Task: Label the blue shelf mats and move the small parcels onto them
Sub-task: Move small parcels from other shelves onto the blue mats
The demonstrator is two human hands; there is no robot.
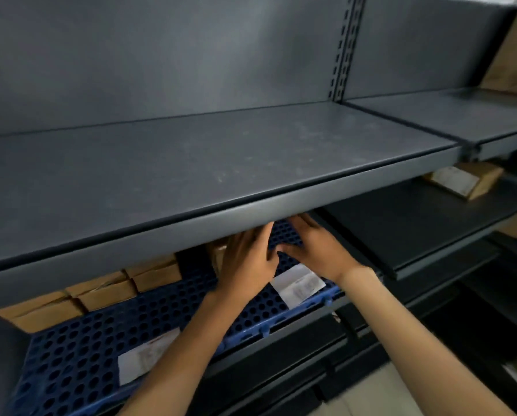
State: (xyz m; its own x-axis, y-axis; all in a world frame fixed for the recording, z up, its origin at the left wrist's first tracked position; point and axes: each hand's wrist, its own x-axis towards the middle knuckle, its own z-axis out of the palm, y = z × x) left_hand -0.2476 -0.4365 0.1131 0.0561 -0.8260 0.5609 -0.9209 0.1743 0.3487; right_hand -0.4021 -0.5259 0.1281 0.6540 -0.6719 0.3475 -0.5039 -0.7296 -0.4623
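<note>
Two blue perforated shelf mats lie side by side on the lower shelf, the left mat (80, 355) and the right mat (251, 307). Each bears a white label, one on the left mat (146, 355) and one on the right mat (297, 283). Three small brown parcels (101, 291) stand in a row at the back of the left mat. My left hand (248, 256) reaches under the upper shelf with fingers straight, touching another brown parcel (216, 250) that it partly hides. My right hand (314, 247) lies flat on the right mat, fingers spread, holding nothing.
A grey upper shelf (221, 151) overhangs both hands closely. To the right is a dark bare shelf (416, 229) with a labelled brown parcel (464, 180) at its back. A brown paper bag (515, 55) stands at the top right. Lower shelves and pale floor (386, 394) show below.
</note>
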